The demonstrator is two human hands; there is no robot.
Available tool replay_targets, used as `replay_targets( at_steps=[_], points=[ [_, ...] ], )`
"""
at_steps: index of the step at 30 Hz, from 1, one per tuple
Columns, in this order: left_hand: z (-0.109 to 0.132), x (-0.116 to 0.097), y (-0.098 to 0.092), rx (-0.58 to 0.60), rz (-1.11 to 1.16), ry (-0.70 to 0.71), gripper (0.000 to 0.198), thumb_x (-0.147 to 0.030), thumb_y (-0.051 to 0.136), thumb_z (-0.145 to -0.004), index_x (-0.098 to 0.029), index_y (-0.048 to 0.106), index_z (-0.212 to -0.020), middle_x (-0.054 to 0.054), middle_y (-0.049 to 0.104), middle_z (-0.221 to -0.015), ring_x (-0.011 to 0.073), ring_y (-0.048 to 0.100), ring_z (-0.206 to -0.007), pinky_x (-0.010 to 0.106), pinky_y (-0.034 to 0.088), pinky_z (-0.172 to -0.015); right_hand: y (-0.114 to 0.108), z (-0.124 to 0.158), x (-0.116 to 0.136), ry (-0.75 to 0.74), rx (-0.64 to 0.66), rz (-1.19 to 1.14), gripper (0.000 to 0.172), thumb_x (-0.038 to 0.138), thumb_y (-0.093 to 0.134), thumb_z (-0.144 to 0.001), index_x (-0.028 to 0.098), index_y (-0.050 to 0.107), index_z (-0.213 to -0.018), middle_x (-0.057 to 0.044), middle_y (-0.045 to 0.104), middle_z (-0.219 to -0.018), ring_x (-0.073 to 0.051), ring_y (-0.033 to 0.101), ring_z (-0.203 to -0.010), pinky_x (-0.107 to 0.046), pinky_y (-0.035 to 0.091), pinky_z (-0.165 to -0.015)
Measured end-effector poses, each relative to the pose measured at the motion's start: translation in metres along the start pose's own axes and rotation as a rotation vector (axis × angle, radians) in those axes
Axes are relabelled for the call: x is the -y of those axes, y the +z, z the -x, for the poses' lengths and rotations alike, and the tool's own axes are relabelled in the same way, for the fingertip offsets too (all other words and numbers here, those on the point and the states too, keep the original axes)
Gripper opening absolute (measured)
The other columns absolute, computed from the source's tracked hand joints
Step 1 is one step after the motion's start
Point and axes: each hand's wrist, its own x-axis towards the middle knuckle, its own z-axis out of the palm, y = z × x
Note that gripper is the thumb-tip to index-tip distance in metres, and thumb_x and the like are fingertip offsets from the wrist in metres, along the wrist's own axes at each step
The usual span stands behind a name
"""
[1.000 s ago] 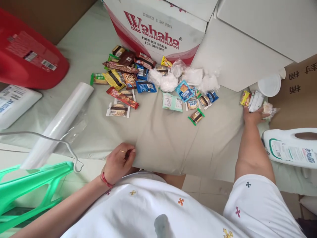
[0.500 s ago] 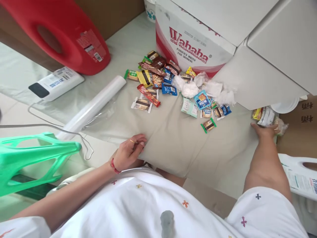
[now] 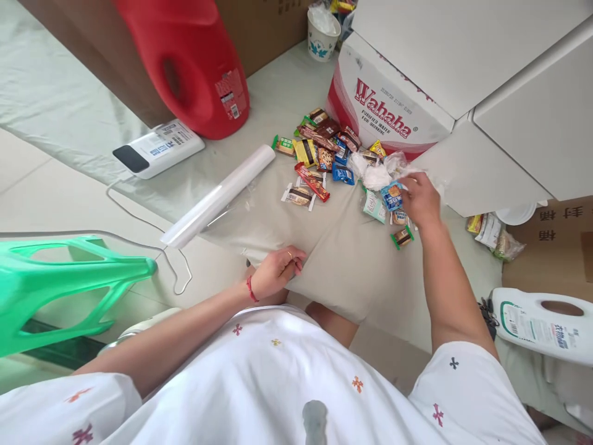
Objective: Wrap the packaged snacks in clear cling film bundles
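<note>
Wrapped snacks lie in a loose pile, among them a yellow packet (image 3: 305, 152), a red bar (image 3: 312, 182) and a green-ended packet (image 3: 401, 237). My right hand (image 3: 420, 199) is over the right side of the pile, beside a light-blue packet (image 3: 391, 195) and crumpled clear plastic (image 3: 376, 177); its fingers are bent and whatever lies under them is hidden. Close to my body, my left hand (image 3: 281, 267) rests near the cloth's edge, fingers curled together with nothing visible in them. A roll of clear film (image 3: 220, 196) lies to the left of the pile.
Behind the pile stands a Wahaha carton (image 3: 384, 105), with a paper cup (image 3: 323, 34) behind it. At left are a red jug (image 3: 199, 74), a white device (image 3: 160, 150) and a green stool (image 3: 69, 284). More packets (image 3: 491, 232) and a white bottle (image 3: 546, 324) are at right.
My right hand has moved left from the packets at the far right to the pile. The camera view has shifted; my left hand keeps about the same pose.
</note>
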Motion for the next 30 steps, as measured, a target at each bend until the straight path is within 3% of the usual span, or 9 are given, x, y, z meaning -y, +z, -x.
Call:
replay_targets(
  at_steps=[2, 4, 6, 8, 12, 17, 20, 27, 30],
  points=[
    [0.0, -0.001, 0.001, -0.005, 0.017, 0.025, 0.03, -0.011, 0.046, -0.085, -0.017, 0.067, -0.106, 0.002, 0.071, -0.086, 0.0119, 0.069, -0.07, 0.027, 0.057, -0.074, 0.016, -0.028, 0.025, -0.023, 0.133, 0.085, 0.033, 0.02, 0.058, -0.091, 0.025, 0.075, -0.118, -0.011, 0.066, -0.135, -0.03, 0.06, -0.122, -0.037, 0.051, -0.088],
    [0.002, -0.003, 0.0, -0.006, 0.078, -0.006, 0.024, -0.014, 0.049, -0.087, -0.018, 0.067, -0.102, 0.002, 0.07, -0.083, 0.0119, 0.068, -0.068, 0.027, 0.056, -0.072, 0.027, -0.047, 0.035, 0.053, 0.211, 0.136, 0.025, 0.02, 0.058, -0.091, 0.021, 0.076, -0.107, -0.013, 0.07, -0.124, -0.031, 0.062, -0.115, -0.038, 0.05, -0.087],
    [0.003, -0.008, -0.003, -0.017, 0.185, -0.093, 0.016, -0.019, 0.053, -0.089, -0.017, 0.066, -0.099, 0.002, 0.069, -0.081, 0.0121, 0.066, -0.066, 0.027, 0.055, -0.068, 0.03, -0.055, 0.037, 0.171, 0.153, 0.063, 0.019, 0.022, 0.058, -0.091, 0.018, 0.076, -0.096, -0.013, 0.073, -0.107, -0.028, 0.065, -0.101, -0.037, 0.05, -0.085],
    [0.002, -0.016, -0.007, -0.037, 0.308, -0.183, 0.014, -0.028, 0.061, -0.09, -0.017, 0.067, -0.097, 0.003, 0.068, -0.083, 0.0123, 0.064, -0.068, 0.026, 0.055, -0.065, 0.026, -0.048, 0.04, 0.311, -0.027, -0.202, 0.017, 0.029, 0.063, -0.089, 0.017, 0.074, -0.09, -0.009, 0.071, -0.092, -0.022, 0.063, -0.083, -0.035, 0.05, -0.077],
    [-0.022, -0.041, -0.008, -0.017, 0.522, -0.268, 0.031, -0.045, 0.072, -0.087, -0.017, 0.066, -0.099, 0.005, 0.064, -0.09, 0.0134, 0.061, -0.075, 0.023, 0.053, -0.057, 0.013, 0.003, 0.076, 0.57, -0.24, -0.934, 0.032, 0.046, 0.081, -0.074, 0.02, 0.067, -0.086, 0.003, 0.056, -0.071, -0.01, 0.04, -0.056, -0.025, 0.034, -0.05],
    [-0.079, -0.067, 0.015, -0.139, 0.647, -0.314, 0.065, -0.045, 0.091, -0.069, -0.021, 0.058, -0.119, 0.008, 0.06, -0.12, 0.014, 0.061, -0.091, 0.019, 0.054, -0.057, 0.018, 0.083, 0.167, 0.66, -0.072, -1.277, 0.039, 0.046, 0.093, -0.063, 0.021, 0.07, -0.081, 0.004, 0.058, -0.069, -0.006, 0.037, -0.053, -0.022, 0.025, -0.045],
    [-0.097, -0.065, 0.029, -0.093, 0.741, -0.308, 0.057, -0.049, 0.091, -0.069, -0.017, 0.063, -0.106, 0.003, 0.064, -0.099, 0.0115, 0.059, -0.081, 0.021, 0.055, -0.062, 0.021, 0.114, 0.197, 0.725, -0.013, -1.415, 0.039, 0.046, 0.095, -0.064, 0.022, 0.07, -0.082, 0.005, 0.058, -0.07, -0.005, 0.035, -0.052, -0.021, 0.027, -0.045],
    [-0.088, -0.036, 0.019, -0.177, 0.988, -0.436, 0.046, -0.045, 0.09, -0.076, -0.016, 0.064, -0.101, 0.002, 0.07, -0.088, 0.0091, 0.062, -0.067, 0.021, 0.049, -0.06, 0.008, 0.147, 0.176, 0.812, -0.221, -1.775, 0.042, 0.037, 0.094, -0.061, 0.024, 0.058, -0.077, 0.006, 0.047, -0.07, -0.007, 0.034, -0.055, -0.019, 0.028, -0.042],
    [-0.095, -0.044, 0.008, -0.113, 1.053, -0.392, 0.048, -0.044, 0.086, -0.08, -0.019, 0.062, -0.114, 0.008, 0.071, -0.109, 0.0154, 0.07, -0.086, 0.029, 0.058, -0.078, 0.002, 0.155, 0.168, 0.779, -0.305, -1.758, 0.038, 0.035, 0.09, -0.065, 0.025, 0.057, -0.08, 0.005, 0.051, -0.076, -0.009, 0.041, -0.06, -0.021, 0.033, -0.045]
  ],
)
